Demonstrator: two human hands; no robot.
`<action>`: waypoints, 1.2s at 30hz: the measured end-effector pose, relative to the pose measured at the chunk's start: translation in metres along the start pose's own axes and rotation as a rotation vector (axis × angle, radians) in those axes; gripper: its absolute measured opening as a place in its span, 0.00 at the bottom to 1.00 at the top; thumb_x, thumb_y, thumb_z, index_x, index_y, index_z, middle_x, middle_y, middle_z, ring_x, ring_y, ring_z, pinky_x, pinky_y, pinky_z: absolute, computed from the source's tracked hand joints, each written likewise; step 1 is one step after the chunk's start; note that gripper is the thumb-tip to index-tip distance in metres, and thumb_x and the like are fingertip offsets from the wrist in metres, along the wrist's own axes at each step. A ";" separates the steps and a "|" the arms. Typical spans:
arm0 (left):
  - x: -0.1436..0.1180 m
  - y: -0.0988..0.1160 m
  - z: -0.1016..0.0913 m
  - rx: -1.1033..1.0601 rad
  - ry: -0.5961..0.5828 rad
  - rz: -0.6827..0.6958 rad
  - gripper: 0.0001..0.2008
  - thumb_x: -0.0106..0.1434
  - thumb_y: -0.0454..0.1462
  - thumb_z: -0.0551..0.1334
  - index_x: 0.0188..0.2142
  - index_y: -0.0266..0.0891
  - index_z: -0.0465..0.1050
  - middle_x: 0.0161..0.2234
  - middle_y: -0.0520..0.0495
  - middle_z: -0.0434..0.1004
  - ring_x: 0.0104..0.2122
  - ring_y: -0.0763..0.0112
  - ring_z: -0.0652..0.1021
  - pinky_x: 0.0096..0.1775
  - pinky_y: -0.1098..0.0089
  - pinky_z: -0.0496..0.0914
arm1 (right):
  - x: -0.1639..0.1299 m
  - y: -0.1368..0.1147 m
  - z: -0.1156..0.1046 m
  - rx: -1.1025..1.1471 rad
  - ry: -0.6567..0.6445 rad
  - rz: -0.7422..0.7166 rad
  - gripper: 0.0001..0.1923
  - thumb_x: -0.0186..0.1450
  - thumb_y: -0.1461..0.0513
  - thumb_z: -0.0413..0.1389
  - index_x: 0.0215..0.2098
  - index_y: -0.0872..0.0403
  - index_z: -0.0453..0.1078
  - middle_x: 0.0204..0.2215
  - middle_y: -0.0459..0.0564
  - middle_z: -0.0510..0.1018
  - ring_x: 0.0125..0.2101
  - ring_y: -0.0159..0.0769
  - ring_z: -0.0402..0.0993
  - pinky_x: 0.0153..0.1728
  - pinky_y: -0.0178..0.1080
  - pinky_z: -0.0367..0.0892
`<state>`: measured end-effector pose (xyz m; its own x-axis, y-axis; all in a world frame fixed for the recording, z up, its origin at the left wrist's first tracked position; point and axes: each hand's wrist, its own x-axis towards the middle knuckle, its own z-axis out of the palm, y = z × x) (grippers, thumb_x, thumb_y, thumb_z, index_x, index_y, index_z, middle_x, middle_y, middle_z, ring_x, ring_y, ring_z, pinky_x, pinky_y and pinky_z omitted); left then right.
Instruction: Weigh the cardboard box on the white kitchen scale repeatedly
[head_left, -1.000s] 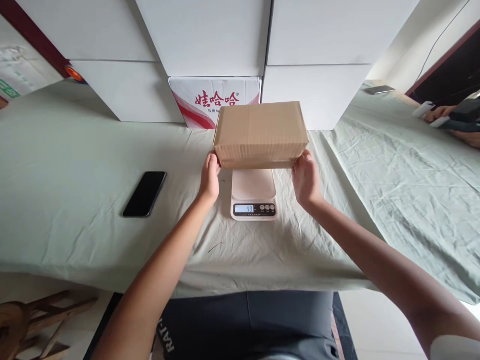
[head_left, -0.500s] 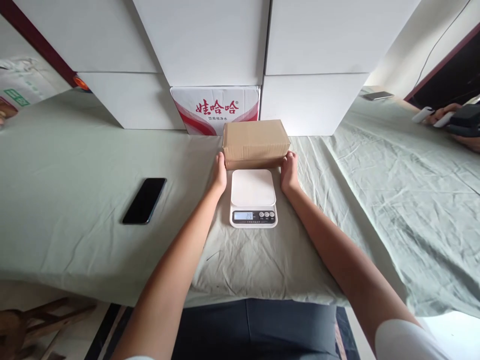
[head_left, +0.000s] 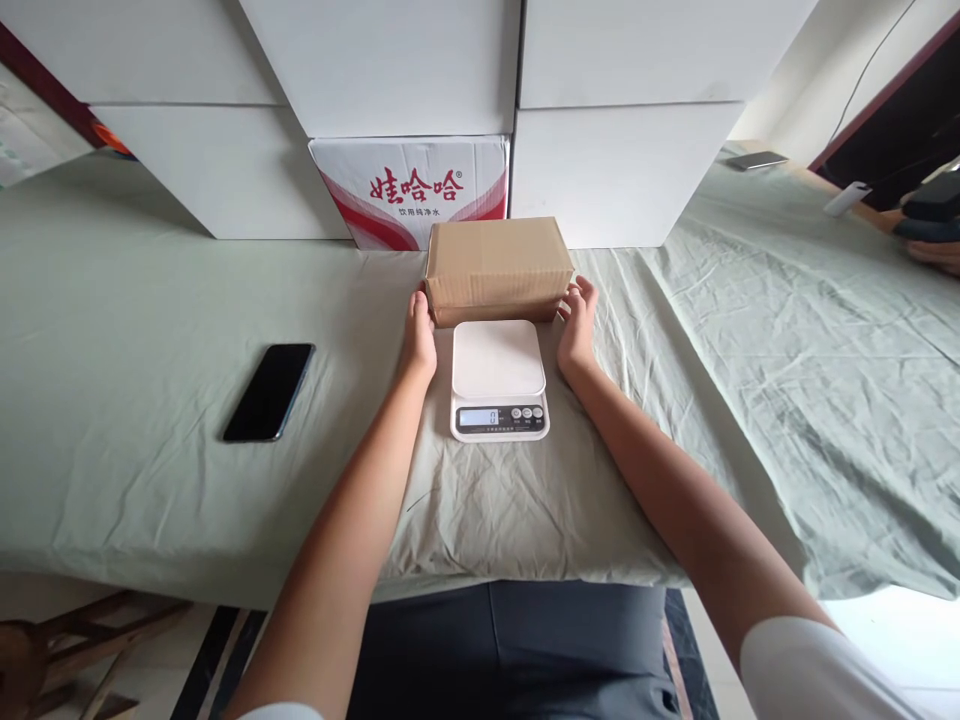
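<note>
— Bare skin first: where do the hands sit?
— Left hand (head_left: 418, 338) lies flat against the left end of the cardboard box (head_left: 497, 268); right hand (head_left: 577, 322) is spread, fingers loose beside the right end, gripping nothing.
— And the box?
— On the table (head_left: 135, 330) just behind the scale (head_left: 499, 380), long axis running left to right, both hands equally near.

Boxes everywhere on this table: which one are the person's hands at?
The plain brown cardboard box, lying just behind the white kitchen scale. The left hand and right hand flank its ends; the other boxes are white, stacked behind it.
</note>
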<state>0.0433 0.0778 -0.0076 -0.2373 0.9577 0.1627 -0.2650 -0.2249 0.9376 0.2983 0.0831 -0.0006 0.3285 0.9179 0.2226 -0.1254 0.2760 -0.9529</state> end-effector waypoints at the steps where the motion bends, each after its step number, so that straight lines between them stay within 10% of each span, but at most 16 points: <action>1: -0.002 0.001 0.002 -0.005 0.030 0.026 0.38 0.68 0.69 0.59 0.64 0.49 0.77 0.74 0.44 0.74 0.80 0.56 0.64 0.78 0.59 0.61 | 0.000 0.001 -0.001 0.013 0.021 0.015 0.27 0.68 0.39 0.55 0.59 0.39 0.64 0.62 0.49 0.72 0.68 0.45 0.70 0.75 0.59 0.63; 29: -0.007 0.007 0.008 0.000 0.032 0.040 0.43 0.68 0.69 0.57 0.67 0.42 0.75 0.75 0.37 0.72 0.78 0.53 0.67 0.77 0.57 0.62 | 0.000 0.003 -0.001 -0.027 -0.018 -0.091 0.22 0.70 0.38 0.52 0.47 0.42 0.71 0.47 0.48 0.78 0.52 0.44 0.76 0.61 0.52 0.75; 36: -0.017 0.016 0.007 0.042 0.015 0.064 0.35 0.65 0.67 0.63 0.57 0.47 0.81 0.71 0.40 0.78 0.75 0.52 0.72 0.75 0.56 0.65 | -0.009 -0.009 0.001 -0.040 -0.173 -0.133 0.32 0.70 0.36 0.54 0.63 0.42 0.69 0.69 0.50 0.75 0.74 0.45 0.65 0.80 0.55 0.58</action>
